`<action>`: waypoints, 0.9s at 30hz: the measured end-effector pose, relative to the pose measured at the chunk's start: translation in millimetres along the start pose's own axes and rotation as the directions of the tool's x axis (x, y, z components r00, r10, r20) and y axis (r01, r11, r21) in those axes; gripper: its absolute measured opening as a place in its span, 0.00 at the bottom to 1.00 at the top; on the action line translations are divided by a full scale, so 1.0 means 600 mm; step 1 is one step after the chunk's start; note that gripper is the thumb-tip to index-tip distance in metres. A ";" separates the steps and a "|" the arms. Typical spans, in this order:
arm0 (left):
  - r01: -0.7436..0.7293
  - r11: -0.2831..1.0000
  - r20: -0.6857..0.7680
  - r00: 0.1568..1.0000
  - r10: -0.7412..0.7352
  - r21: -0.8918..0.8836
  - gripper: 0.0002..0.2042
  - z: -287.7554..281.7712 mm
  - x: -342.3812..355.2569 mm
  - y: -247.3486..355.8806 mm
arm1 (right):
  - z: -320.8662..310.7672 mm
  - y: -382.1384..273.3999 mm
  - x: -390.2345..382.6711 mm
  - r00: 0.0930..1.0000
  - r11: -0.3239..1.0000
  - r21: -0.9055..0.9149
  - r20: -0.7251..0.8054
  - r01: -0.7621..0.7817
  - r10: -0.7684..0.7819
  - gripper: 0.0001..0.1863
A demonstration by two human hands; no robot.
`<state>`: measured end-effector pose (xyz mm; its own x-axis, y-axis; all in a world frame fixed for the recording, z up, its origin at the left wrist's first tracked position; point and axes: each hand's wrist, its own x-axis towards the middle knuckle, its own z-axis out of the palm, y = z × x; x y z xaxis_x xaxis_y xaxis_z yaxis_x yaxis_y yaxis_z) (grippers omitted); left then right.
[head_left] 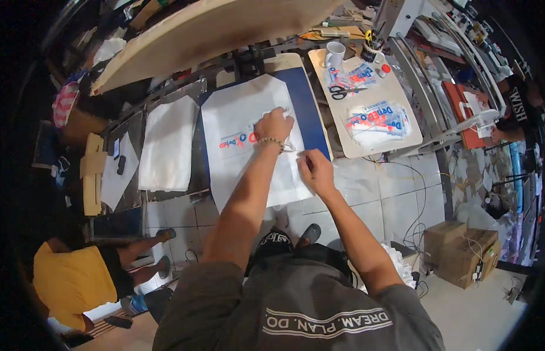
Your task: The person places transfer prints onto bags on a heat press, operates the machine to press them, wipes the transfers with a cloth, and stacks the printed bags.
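A large white sheet point(243, 111) with clipped corners and red and blue print lies flat on a blue board point(307, 117). Over the printed area, my left hand point(275, 125), a beaded bracelet at its wrist, is closed and pressed down. Some crumpled white material point(291, 142) shows around its fingers; its kind is unclear. My right hand point(317, 171) is at the sheet's right edge with fingers curled in. Whatever they pinch, if anything, is hidden.
Right of the board, a cream board point(354, 149) bears printed transfers point(378, 121), black scissors point(343, 92) and a white mug point(335, 54). White sheets point(169, 146) are stacked at left. A large pale panel point(190, 44) overhangs the back. Other people stand far right and lower left.
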<state>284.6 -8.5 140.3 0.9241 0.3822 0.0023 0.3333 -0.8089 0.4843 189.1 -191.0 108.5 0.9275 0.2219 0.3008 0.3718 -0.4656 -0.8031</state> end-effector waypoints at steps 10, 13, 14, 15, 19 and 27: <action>-0.008 0.998 -0.018 1.000 0.009 0.060 0.22 -0.049 0.000 -0.105 | 0.000 -0.005 0.006 1.000 1.000 -0.008 0.003 0.004 -0.004 0.04; -0.071 0.997 0.005 0.997 0.071 -0.016 0.21 0.009 -0.003 -0.006 | 0.002 -0.003 -0.009 1.000 1.000 -0.003 0.013 0.022 -0.022 0.03; -0.055 0.998 0.077 0.996 0.051 0.043 0.21 -0.001 0.006 0.017 | -0.003 -0.003 -0.004 1.000 1.000 0.019 0.007 -0.012 0.012 0.03; -0.036 0.993 0.151 0.988 0.019 0.110 0.21 -0.009 0.007 0.021 | -0.003 -0.004 -0.005 0.999 0.997 0.050 0.008 -0.051 0.050 0.03; 0.104 0.987 -0.003 0.995 -0.104 0.120 0.24 -0.076 0.019 -0.175 | -0.003 0.003 -0.001 0.998 0.999 0.017 -0.051 0.039 -0.038 0.03; -0.390 0.920 -0.356 0.854 0.379 0.041 0.16 0.024 -0.022 -0.084 | -0.005 -0.020 0.004 1.000 1.000 0.011 -0.017 -0.013 0.013 0.04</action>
<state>258.5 20.9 103.4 0.8493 0.1792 0.4965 -0.0466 -0.9115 0.4087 187.1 -187.5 120.2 0.9327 0.2012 0.2992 0.3596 -0.4589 -0.8125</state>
